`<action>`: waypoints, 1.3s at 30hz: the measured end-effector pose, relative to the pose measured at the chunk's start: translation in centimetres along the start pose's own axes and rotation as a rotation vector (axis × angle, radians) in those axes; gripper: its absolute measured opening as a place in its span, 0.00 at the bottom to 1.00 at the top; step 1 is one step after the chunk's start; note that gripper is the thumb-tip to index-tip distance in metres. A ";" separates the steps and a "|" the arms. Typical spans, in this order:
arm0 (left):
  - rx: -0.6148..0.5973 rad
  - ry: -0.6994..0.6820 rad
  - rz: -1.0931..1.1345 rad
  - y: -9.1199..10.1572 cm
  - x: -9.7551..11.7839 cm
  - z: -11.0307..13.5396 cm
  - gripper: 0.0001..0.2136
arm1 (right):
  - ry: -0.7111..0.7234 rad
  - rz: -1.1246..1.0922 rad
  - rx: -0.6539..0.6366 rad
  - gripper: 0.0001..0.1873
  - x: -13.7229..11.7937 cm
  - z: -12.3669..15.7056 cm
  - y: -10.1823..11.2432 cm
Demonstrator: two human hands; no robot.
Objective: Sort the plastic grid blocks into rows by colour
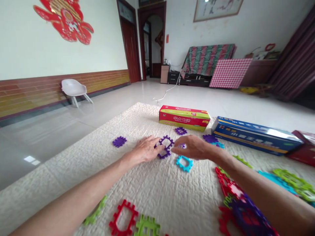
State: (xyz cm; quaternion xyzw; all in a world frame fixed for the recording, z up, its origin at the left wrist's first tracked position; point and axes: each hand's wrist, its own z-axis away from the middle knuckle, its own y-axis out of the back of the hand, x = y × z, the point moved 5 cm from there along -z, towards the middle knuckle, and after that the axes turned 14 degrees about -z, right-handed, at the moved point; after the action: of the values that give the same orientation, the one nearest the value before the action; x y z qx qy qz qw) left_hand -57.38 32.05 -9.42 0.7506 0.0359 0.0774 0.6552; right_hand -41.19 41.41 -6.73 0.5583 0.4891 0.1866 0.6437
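My left hand (149, 149) rests on the mat, its thumb and index finger at the left edge of joined purple notched building frames (167, 141). Part of these frames is hidden by the fingers. To their right hovers my right hand (192, 147), thumb and fingers curved apart with a gap between them. Another small purple piece (182, 146) shows partly behind that hand. Just below it lies a light-blue frame (184, 164). Single purple tiles lie at the left (119, 141) and behind (180, 131).
A red-and-yellow box (184, 118) and a blue box (256, 136) stand along the mat's far side. Mixed notched pieces (248, 213) pile up under my right forearm. Near me lie a red frame (123, 218) and a green piece (147, 226). A white chair (73, 88) stands by the wall.
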 end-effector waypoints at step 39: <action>0.003 0.093 0.110 -0.7 21.6 2.5 0.22 | -0.196 0.060 0.093 0.16 11.7 14.8 6.5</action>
State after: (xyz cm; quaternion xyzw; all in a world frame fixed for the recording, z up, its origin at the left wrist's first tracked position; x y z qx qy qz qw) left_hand -35.61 33.04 -8.90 0.7480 0.0250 0.1479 0.6466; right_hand -21.52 44.72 -7.35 0.6175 0.4148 0.1273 0.6561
